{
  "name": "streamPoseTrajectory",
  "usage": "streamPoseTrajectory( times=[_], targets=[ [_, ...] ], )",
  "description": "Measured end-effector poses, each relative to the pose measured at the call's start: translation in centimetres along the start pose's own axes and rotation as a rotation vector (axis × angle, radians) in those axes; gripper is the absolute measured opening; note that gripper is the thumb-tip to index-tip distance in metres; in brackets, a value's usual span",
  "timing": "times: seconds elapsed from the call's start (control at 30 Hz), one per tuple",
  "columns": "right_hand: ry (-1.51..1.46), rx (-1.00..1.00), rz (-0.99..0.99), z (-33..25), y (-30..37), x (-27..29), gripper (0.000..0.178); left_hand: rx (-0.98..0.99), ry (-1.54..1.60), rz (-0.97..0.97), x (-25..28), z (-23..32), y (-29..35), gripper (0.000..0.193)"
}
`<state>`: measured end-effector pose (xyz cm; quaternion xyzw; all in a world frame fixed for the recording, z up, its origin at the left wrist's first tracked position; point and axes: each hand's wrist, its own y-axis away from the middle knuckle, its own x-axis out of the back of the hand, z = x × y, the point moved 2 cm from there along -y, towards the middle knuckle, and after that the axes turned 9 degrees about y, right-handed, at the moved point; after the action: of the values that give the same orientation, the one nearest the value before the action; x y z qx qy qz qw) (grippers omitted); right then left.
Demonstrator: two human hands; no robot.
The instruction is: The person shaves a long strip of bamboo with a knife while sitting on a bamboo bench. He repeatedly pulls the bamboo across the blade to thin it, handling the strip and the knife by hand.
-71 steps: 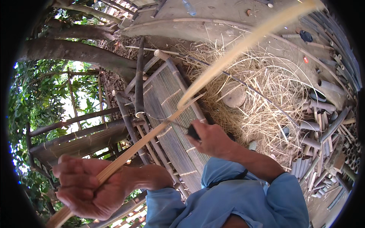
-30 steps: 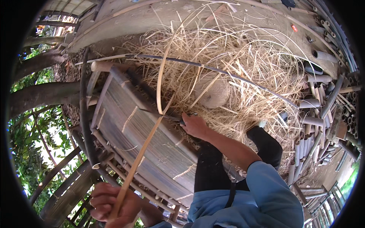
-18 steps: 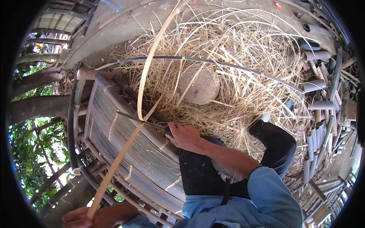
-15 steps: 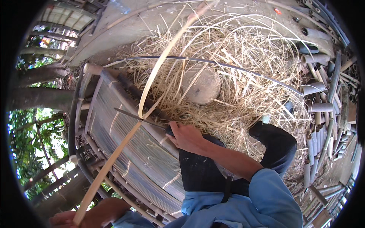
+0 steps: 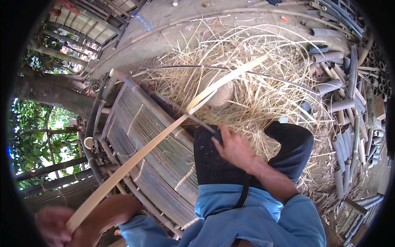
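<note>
one left hand [image 5: 54, 226] gripping one pale strip [image 5: 135, 160], one right hand [image 5: 235, 147] gripping one knife [image 5: 201, 122] set across it, one round block [image 5: 224, 98] amid shavings [image 5: 284, 70], one bottle [image 5: 143, 22]

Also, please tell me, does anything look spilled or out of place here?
Yes: loose pale shavings lie tangled around the round wooden block, looking like a spill. A clear plastic bottle lies on its side on the ground, away from the pile, so it seems stray.
</note>
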<state>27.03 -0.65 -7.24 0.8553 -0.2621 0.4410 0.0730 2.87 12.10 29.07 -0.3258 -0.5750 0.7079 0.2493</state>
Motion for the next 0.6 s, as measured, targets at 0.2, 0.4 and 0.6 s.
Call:
streamPoseTrajectory(
  times=[0.2, 0.4, 0.6],
  targets=[
    [-0.112, -0.012, -0.001, 1.2, -0.5, 0.9, 0.038, 0.035, -0.420, 0.211, -3.4, -10.2, 11.6, 0.060],
    [-0.236, 0.343, -0.013, -6.4, -1.1, 6.4, 0.045, -0.203, -0.648, 0.336, -7.0, -11.4, 10.7, 0.052],
    [0.017, 0.023, -0.153, 2.6, -7.8, 0.5, 0.032, -0.213, -0.417, 0.280, -6.4, -11.9, 10.3, 0.041]
  ],
)
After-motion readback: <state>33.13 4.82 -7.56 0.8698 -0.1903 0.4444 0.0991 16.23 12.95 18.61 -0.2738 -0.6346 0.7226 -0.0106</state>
